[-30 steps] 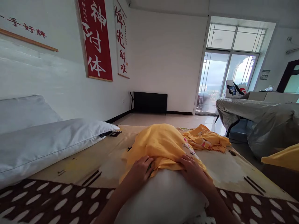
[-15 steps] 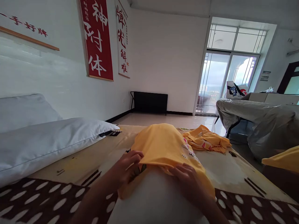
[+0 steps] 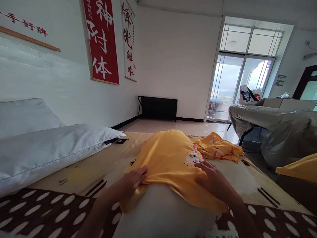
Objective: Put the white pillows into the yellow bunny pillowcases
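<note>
A yellow pillowcase [image 3: 163,155] with a white cat-face print covers the far part of a white pillow [image 3: 158,211]. The pillow's near end sticks out from the case's open edge, toward me. At the case's left side, my left hand [image 3: 132,180] is closed on the cloth, thumb on top and the other fingers partly hidden. My right hand [image 3: 213,180] rests on the right side of the case beside the cat print, its fingers stretched out and thumb apart.
Bedding with a brown, white-spotted band [image 3: 47,211] lies underneath. White pillows [image 3: 54,148] are at the left. Crumpled yellow cloth [image 3: 218,147] lies beyond the case, and another yellow piece [image 3: 299,167] is at the right edge. A plastic-covered table [image 3: 277,115] stands farther right.
The case's open edge has come nearer to me over the pillow, and more of the cat print shows. My right hand has moved right and up from the edge; my left hand shifted slightly.
</note>
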{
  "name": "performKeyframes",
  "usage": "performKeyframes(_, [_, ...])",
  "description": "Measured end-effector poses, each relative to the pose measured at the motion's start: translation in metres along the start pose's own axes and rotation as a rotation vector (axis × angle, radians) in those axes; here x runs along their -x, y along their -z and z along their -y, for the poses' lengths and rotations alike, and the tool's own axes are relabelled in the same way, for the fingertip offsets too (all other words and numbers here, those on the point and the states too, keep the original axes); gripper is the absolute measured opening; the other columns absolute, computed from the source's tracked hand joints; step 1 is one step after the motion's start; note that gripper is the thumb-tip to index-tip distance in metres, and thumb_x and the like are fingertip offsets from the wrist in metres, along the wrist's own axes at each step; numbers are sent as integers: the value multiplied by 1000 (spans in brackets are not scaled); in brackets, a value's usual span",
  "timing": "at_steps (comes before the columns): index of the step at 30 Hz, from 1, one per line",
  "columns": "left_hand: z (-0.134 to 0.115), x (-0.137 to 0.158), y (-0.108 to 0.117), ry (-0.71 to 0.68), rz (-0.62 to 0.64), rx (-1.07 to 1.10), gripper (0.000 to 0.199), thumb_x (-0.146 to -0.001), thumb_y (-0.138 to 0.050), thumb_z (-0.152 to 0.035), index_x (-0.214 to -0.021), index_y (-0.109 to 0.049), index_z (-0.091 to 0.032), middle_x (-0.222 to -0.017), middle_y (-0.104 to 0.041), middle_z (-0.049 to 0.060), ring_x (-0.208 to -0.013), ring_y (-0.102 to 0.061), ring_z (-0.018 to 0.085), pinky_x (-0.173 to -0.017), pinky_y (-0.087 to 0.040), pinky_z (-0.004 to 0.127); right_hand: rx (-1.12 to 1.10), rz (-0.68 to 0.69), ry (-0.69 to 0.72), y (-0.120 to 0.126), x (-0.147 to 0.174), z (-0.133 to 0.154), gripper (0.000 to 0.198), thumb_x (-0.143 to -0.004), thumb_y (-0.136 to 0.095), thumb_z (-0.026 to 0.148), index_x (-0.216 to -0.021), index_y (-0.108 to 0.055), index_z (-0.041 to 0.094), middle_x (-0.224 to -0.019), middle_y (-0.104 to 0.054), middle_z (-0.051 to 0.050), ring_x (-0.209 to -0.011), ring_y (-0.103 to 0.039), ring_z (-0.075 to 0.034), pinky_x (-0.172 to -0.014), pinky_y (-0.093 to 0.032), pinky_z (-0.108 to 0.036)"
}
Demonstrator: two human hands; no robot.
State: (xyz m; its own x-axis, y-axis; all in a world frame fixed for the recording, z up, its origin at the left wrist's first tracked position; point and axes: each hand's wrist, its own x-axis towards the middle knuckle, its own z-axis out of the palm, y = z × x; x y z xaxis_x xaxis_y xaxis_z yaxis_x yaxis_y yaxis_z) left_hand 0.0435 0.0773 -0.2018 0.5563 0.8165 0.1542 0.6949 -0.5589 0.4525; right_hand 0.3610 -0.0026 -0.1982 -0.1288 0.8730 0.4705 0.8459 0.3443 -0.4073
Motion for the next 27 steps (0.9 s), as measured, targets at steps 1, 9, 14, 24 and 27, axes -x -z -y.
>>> performKeyframes(1, [2,-3,-5,-16,-16,8,25,-90,-27,-36,-92,-47,-20,-96,-62,9,-87,-58,19,-77,-40,29,54,39,30,-2,-1,-6,16,-77,-57,23,-91,-65,24,-101,-63,-4,-92,-57,-17,-80,-42,-27])
performKeyframes(9, [-26,-15,-14,75,-110,-28,32,-93,-22,-44,-80,-40,-20,-73,-58,2,-68,-56,18,-64,-35,29,60,173,-36,-2,-4,-28,19,-85,-46,23,-66,-49,19,-67,-54,2,-61,-43,-12,-57,-29,-24])
performKeyframes(14, [-47,-6,-11,74,-106,-86,34,-91,-28,-47,-77,-43,-20,-70,-58,2,-65,-55,18,-59,-30,27,30,248,-16,26,14,-20,24,-80,-50,26,-59,-43,18,-60,-47,4,-60,-37,-10,-57,-27,-22])
performKeyframes(24, [-72,9,0,1,-55,-203,38,-88,-35,-50,-69,-43,-19,-68,-57,2,-64,-53,17,-58,-28,26,19,370,-53,31,33,-11,15,-67,-51,16,-53,-45,19,-59,-47,3,-63,-42,-12,-55,-29,-21])
performKeyframes(27, [-72,14,5,19,-15,-147,37,-86,-39,-53,-72,-46,-19,-72,-59,2,-66,-54,17,-59,-30,26,35,414,-38,43,43,-10,16,-73,-52,22,-57,-49,20,-63,-51,2,-71,-48,-14,-59,-32,-22])
